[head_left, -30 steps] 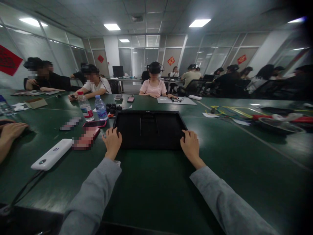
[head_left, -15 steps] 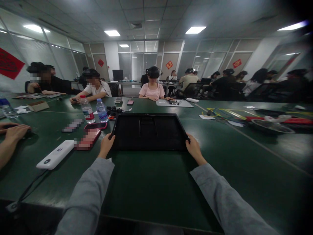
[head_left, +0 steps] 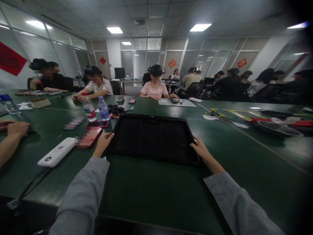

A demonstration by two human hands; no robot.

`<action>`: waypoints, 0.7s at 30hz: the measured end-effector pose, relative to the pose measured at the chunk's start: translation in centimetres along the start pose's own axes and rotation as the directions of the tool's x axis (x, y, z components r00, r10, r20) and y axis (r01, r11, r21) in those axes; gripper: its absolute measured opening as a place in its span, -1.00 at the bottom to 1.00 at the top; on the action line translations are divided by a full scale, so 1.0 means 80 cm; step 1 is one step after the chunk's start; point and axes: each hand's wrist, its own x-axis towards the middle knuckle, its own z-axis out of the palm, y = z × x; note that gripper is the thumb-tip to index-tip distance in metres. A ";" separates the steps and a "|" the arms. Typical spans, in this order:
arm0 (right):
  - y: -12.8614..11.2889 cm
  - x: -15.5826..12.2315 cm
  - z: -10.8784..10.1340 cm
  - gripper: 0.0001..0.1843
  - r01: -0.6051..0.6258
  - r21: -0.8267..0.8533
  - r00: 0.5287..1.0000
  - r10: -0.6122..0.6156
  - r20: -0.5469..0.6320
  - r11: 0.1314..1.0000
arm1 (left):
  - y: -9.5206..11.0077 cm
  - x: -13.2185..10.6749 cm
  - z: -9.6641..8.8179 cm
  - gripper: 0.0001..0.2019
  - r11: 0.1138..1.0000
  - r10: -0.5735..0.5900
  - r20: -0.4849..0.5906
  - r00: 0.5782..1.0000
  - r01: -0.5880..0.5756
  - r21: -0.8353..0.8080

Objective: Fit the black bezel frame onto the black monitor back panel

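Between my hands is a black rectangular tray-like panel point(head_left: 126, 135) with a raised rim, a small pale mark on its far edge and two thin upright lines inside. My left hand point(head_left: 104, 140) grips its left rim, thumb on top. On the opposite side my right hand point(head_left: 198, 148) holds the right rim, fingers curled around the edge. The panel sits slightly skewed over the green table point(head_left: 151, 192), its right side nearer me; whether it touches the tabletop I cannot tell.
Left of the panel lie a white power bank point(head_left: 57, 151) with a cable, a red phone point(head_left: 91, 137) and two water bottles point(head_left: 89, 109). Another person's hands point(head_left: 16, 129) rest at the left edge. Cables point(head_left: 223, 114) and a round clear-rimmed thing point(head_left: 278, 129) lie to the right.
The panel has turned slightly, its right side coming closer to me and lower. My right hand has moved right and nearer; my left hand has shifted slightly left.
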 end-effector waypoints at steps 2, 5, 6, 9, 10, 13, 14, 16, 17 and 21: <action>-0.008 0.001 0.007 -0.33 0.016 0.035 1.000 -0.015 -0.025 0.999 | 0.003 -0.002 0.000 -0.65 1.000 0.004 -0.004 1.000 -0.003 0.026; -0.013 -0.001 0.012 -0.30 -0.018 0.082 0.999 0.020 -0.031 0.996 | 0.006 -0.003 0.002 -0.64 0.998 0.011 -0.003 1.000 -0.011 0.062; -0.014 -0.001 0.011 -0.28 -0.028 0.091 0.999 0.031 -0.037 0.995 | 0.007 -0.003 0.004 -0.64 0.997 0.019 -0.006 1.000 -0.019 0.072; -0.011 -0.001 0.008 -0.25 -0.049 0.113 0.997 0.057 -0.061 0.992 | 0.006 -0.001 0.009 -0.65 0.995 0.045 -0.022 0.999 -0.042 0.087; -0.010 -0.001 0.005 -0.24 -0.060 0.122 0.995 0.069 -0.076 0.991 | 0.004 0.000 0.010 -0.63 0.996 0.047 -0.018 0.999 -0.045 0.083; -0.007 0.001 -0.005 -0.19 -0.097 0.148 0.978 0.121 -0.168 0.984 | 0.001 0.003 0.012 -0.58 0.996 0.036 0.012 0.999 -0.036 0.076; -0.006 0.001 -0.009 -0.17 -0.106 0.154 0.967 0.137 -0.214 0.982 | 0.000 0.004 0.011 -0.57 0.996 0.033 0.020 0.999 -0.035 0.082; -0.005 0.001 -0.018 -0.18 -0.114 0.153 0.933 0.158 -0.322 0.982 | -0.001 0.005 0.011 -0.56 0.994 0.034 0.032 0.999 -0.037 0.102; -0.005 0.001 -0.023 -0.19 -0.111 0.149 0.911 0.161 -0.380 0.983 | 0.000 0.006 0.010 -0.56 0.993 0.037 0.038 0.999 -0.041 0.111; 0.006 0.006 -0.048 -0.30 -0.059 0.119 0.800 0.118 -0.588 0.991 | 0.000 0.005 0.011 -0.56 0.992 0.039 0.043 0.998 -0.044 0.120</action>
